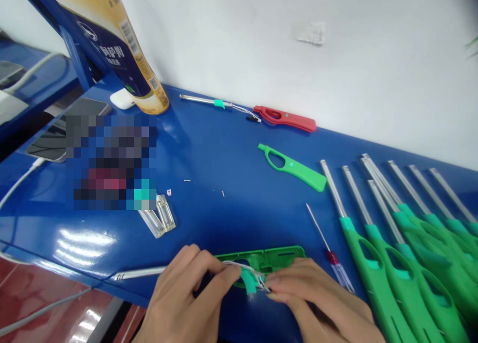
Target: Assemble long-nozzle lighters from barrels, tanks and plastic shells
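Observation:
Both hands are at the near edge of the blue table, over an open green lighter shell half [286,255]. My left hand [188,288] is closed, thumb and fingertips pinching thin white wires [239,266]; a metal lighter tube [140,272] sticks out to its left. My right hand [317,295] pinches the other end of these wires, close to the shell's right half. Between the fingertips a teal trigger [248,282] shows. The fingers partly cover the shell and the wire ends.
Several green long-neck lighters [388,273] lie at right beside a screwdriver [332,261]. Farther back are a green shell half [295,169], a red shell half [287,119] and a tube with wires [201,100]. Clear fuel tanks [164,213], tiny screws [223,193], a bottle [123,49] and a phone [56,139] lie left.

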### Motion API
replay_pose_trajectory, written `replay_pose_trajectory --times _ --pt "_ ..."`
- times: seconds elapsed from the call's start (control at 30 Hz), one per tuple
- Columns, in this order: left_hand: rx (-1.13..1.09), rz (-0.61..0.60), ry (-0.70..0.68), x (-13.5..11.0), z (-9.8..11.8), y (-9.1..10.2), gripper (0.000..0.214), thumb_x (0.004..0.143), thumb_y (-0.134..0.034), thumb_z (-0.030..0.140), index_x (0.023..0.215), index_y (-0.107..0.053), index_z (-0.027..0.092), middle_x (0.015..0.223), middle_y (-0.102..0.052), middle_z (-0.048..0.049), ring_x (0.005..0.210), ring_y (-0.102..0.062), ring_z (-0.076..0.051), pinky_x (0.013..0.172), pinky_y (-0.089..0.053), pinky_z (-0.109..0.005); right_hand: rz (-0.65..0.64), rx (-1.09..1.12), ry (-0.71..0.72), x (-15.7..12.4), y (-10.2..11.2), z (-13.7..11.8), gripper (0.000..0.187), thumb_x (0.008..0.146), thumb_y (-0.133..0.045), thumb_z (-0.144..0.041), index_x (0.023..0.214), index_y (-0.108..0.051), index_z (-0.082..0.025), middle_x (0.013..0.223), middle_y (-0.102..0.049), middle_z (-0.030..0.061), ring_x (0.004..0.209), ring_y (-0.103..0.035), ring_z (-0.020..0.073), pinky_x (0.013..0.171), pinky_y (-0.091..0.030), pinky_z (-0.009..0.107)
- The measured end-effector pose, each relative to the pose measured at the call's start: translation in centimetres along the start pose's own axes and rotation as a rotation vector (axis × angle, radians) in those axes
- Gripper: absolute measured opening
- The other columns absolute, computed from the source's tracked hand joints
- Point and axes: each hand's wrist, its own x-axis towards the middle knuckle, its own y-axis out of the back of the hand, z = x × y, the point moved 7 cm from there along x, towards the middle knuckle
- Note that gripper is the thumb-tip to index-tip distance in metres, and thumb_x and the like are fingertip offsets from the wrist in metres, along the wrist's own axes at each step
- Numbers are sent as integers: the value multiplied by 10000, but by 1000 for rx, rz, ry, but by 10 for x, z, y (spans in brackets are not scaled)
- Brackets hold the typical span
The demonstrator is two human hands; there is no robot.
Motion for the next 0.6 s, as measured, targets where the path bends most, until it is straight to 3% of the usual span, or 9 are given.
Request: replay_pose_trajectory --times 0.1,0.23,0.37,0.47,0.6 --pt "-34 31 16 -1 1 -1 427 939 -545 -116 1152 -727 207 884 -651 -12 764 -492 -152 710 -456 -317 -75 23 8 1 1 4 243 905 -735 -22 919 -745 -265 840 -789 -71 703 -736 122 668 -595 262" --pt "-8 26 9 1 1 -4 412 948 -555 -94 1156 -733 213 903 -670 -14 767 -505 -155 714 -468 -323 -44 -7 6 1 4 4 222 911 -747 -46 941 -745 -266 825 -787 -73 688 -732 121 657 -595 263" --pt "15 9 -16 6 -1 -1 375 961 -575 -75 1154 -738 201 933 -690 -11 797 -526 -145 721 -488 -287 -58 -107 93 2 3 -2 238 904 -737 -12 976 -757 -238 880 -794 -34 746 -742 145 675 -598 297" --pt "11 -12 -32 10 -2 3 382 961 -575 -88 1155 -741 196 1000 -699 -19 906 -538 -155 827 -506 -274 -136 -188 149 3 0 -1 216 920 -734 -35 1017 -748 -227 915 -794 -24 803 -747 147 721 -609 302" --pt "39 -30 -46 12 -4 4 408 969 -565 -84 1212 -737 195 1185 -676 -65 1108 -539 -207 979 -483 -344 -210 -269 174 3 -3 4 198 927 -771 -107 1073 -741 -238 939 -792 -24 828 -748 142 745 -610 289"
